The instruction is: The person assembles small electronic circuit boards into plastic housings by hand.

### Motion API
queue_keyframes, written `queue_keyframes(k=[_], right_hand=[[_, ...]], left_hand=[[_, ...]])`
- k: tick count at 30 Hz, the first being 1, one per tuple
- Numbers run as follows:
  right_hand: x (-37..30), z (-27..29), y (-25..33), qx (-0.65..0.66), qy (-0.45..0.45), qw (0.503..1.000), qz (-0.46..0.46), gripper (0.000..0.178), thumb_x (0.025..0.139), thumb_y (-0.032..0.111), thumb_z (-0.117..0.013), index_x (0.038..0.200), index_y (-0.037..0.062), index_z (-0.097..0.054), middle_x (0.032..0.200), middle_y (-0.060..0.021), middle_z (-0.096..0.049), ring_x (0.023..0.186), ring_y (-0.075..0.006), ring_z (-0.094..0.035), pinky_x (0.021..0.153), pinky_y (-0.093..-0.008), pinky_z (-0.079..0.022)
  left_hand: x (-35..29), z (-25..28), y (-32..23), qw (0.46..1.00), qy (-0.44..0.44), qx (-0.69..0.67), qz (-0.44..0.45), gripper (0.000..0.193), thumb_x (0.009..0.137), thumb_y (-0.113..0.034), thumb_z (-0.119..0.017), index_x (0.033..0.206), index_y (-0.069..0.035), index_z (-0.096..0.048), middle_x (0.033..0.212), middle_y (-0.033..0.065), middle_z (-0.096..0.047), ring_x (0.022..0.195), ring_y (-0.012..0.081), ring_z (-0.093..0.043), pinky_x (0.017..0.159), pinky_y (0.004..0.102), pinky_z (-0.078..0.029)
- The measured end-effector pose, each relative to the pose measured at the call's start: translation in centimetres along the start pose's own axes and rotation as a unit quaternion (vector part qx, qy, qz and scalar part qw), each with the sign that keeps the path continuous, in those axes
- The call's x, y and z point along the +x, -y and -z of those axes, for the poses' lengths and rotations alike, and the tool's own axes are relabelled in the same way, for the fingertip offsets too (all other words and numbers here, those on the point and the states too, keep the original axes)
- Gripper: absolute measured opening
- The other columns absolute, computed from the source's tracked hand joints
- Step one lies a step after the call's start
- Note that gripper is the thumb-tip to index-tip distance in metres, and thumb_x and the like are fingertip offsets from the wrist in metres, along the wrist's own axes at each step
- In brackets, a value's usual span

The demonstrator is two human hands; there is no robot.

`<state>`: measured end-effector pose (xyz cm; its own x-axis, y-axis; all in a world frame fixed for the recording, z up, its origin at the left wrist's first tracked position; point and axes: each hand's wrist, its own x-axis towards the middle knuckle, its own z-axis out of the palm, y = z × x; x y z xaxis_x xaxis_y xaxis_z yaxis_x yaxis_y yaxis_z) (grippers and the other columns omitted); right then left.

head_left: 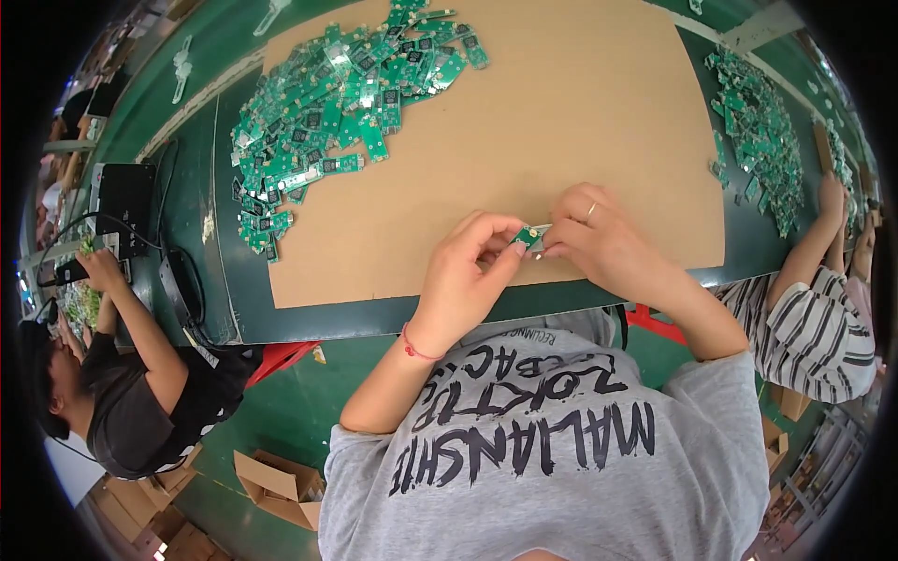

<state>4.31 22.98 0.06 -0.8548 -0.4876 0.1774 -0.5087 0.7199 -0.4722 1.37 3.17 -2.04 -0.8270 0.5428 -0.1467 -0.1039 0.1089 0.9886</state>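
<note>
A small green circuit board (528, 236) is held over the near part of the cardboard sheet (580, 103). My left hand (470, 271) pinches its left end between thumb and fingers. At the board's right end, my right hand (599, 238) has its fingers closed on a small pale piece (539, 245); I cannot tell whether that piece is part of the board. A large heap of similar green circuit boards (327, 112) covers the sheet's left side, some bearing dark square parts.
Another heap of green boards (760, 140) lies on the green table (323, 321) to the right. Black equipment (128, 201) with cables sits at the left. A co-worker in black (140, 402) works there, another in stripes (818, 327) at the right. Cardboard boxes (276, 486) stand below.
</note>
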Motion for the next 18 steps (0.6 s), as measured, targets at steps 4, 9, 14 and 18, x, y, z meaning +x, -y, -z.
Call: queue_keyframes(k=[4,9,14,18], right_hand=[[-0.3,0.0,-0.2,0.163,-0.051,0.984,-0.047,0.007,0.077,0.007,-0.062,0.081,0.0042,-0.058,0.082,-0.0065,-0.054,0.084,-0.0234,-0.053,0.075,-0.0342,-0.041],[0.1,0.6,2.0,0.408,-0.042,0.897,-0.165,0.006,0.086,0.002,-0.052,0.086,-0.0008,-0.057,0.08,-0.0065,-0.057,0.069,-0.0126,-0.055,0.059,-0.025,-0.045],[0.7,0.2,3.1,0.474,-0.089,0.86,-0.165,0.01,0.087,0.011,-0.055,0.088,0.0012,-0.058,0.074,-0.0038,-0.056,0.068,-0.011,-0.053,0.059,-0.0232,-0.043],[1.4,0.6,3.5,0.391,-0.143,0.899,-0.138,0.007,0.084,0.009,-0.058,0.082,0.0026,-0.057,0.069,-0.0019,-0.054,0.063,-0.0108,-0.05,0.06,-0.0248,-0.04]], left_hand=[[0.2,1.1,-0.5,0.979,0.018,-0.197,0.054,0.016,0.086,-0.004,-0.054,0.102,-0.003,-0.053,0.091,0.002,-0.058,0.08,0.0114,-0.061,0.065,0.0206,-0.044],[1.0,1.5,-2.5,0.968,-0.075,-0.24,0.012,0.015,0.084,-0.003,-0.056,0.099,-0.003,-0.053,0.091,0.0015,-0.057,0.081,0.0109,-0.058,0.07,0.0234,-0.043],[1.0,0.2,-2.6,0.977,-0.117,-0.035,-0.176,0.013,0.078,0.002,-0.061,0.089,-0.001,-0.057,0.086,0.0056,-0.056,0.078,0.0123,-0.053,0.071,0.0242,-0.043],[0.6,-0.3,-2.9,0.956,-0.154,0.045,-0.245,0.016,0.073,0.005,-0.063,0.087,-0.002,-0.059,0.086,0.0079,-0.057,0.077,0.0168,-0.056,0.066,0.0267,-0.046]])
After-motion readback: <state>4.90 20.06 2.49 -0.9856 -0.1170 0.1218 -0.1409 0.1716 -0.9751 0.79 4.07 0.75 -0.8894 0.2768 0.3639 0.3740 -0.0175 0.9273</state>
